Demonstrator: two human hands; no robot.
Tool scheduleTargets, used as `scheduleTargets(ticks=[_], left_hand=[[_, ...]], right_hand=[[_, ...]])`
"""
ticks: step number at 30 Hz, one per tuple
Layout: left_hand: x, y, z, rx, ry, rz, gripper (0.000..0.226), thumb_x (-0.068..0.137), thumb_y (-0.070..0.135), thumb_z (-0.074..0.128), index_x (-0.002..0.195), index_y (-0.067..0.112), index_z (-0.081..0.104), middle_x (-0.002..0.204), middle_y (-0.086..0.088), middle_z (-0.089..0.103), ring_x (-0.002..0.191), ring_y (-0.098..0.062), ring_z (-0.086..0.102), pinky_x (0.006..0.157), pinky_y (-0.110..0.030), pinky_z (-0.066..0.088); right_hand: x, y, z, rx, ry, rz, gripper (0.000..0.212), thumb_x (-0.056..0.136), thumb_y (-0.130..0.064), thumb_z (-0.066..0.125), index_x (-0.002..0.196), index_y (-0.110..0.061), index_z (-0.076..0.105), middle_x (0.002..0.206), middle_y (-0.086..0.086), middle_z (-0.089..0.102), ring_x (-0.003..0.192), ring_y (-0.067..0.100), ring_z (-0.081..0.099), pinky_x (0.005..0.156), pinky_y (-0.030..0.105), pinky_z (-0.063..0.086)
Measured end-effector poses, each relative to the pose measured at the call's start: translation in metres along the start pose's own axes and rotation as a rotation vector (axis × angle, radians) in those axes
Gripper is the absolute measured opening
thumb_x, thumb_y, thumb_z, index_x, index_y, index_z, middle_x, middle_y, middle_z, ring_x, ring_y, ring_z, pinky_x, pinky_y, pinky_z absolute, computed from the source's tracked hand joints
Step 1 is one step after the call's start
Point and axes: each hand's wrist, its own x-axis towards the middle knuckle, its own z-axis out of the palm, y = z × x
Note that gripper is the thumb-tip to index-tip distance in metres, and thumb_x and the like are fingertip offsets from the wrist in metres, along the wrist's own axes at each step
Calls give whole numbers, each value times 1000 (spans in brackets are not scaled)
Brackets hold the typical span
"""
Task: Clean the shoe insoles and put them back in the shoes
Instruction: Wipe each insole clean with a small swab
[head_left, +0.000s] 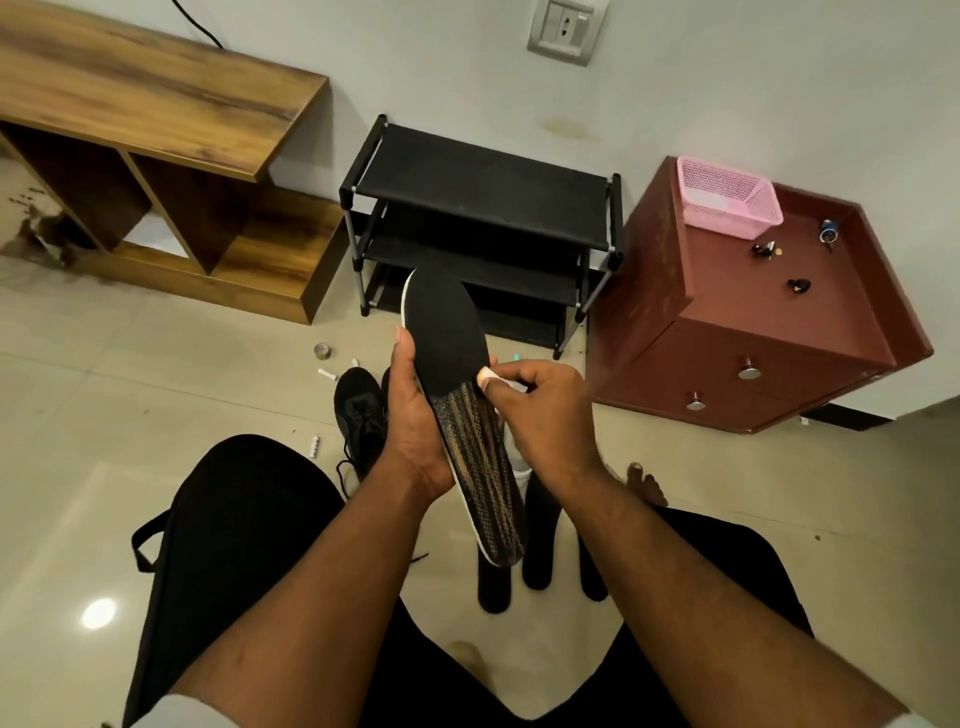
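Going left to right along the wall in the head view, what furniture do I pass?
Wooden shelf unit → black shoe rack → red-brown cabinet, with a pink basket on top.

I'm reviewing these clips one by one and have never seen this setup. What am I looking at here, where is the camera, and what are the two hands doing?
There is no machine: a person wears a wide-angle camera on the head, looking forward and down, so you see their own arms and lap. The left hand grips a shoe insole from its side, holding it up over the floor. The right hand pinches a small white wipe or cloth against the insole's right edge. On the tiled floor below lies a black shoe. Against the wall stand a wooden shelf unit, a black shoe rack and a reddish drawer cabinet with a pink basket on top.
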Motion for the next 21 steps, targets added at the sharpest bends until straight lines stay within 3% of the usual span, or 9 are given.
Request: scheduleTargets(ticks=[3, 9, 11, 16, 21], left_hand=[[-4, 0, 0, 81, 52, -4, 81, 86, 76, 39, 116, 7, 69, 117, -19, 59, 111, -31, 59, 101, -46, 47], [-9, 1, 5, 221, 62, 22, 72, 91, 69, 34, 94, 7, 73, 88, -10, 74, 84, -22, 73, 73, -33, 60], [-9, 0, 4, 211, 58, 7, 73, 91, 69, 35, 90, 9, 77, 92, -12, 74, 88, -23, 72, 78, -35, 59], [-13, 3, 4, 133, -36, -70, 84, 80, 75, 42, 118, 4, 65, 106, -14, 67, 102, -27, 65, 93, -41, 52], [-14, 3, 5, 170, -49, -65, 83, 83, 74, 40, 114, 2, 67, 102, -14, 66, 100, -26, 64, 95, -40, 51]], right_hand=[[-6, -7, 5, -7, -24, -5, 16, 84, -25, 69, 96, -17, 76, 88, -6, 72, 80, 2, 65, 74, 18, 54], [-25, -22, 3, 8, -124, -118, 14, 84, -27, 69, 96, -22, 75, 88, -11, 71, 82, 0, 64, 78, 21, 54], [-25, -20, 1, -31, -118, -193, 14, 84, -25, 69, 95, -19, 75, 89, -8, 69, 83, 2, 63, 79, 21, 53], [-12, -5, -11, -146, -41, -253, 14, 86, -19, 68, 96, -10, 74, 91, 2, 69, 83, 5, 60, 75, 8, 44], [-20, -9, -10, -157, -81, -356, 15, 86, -15, 67, 98, -9, 74, 93, 2, 69, 86, 8, 61, 81, 27, 53]])
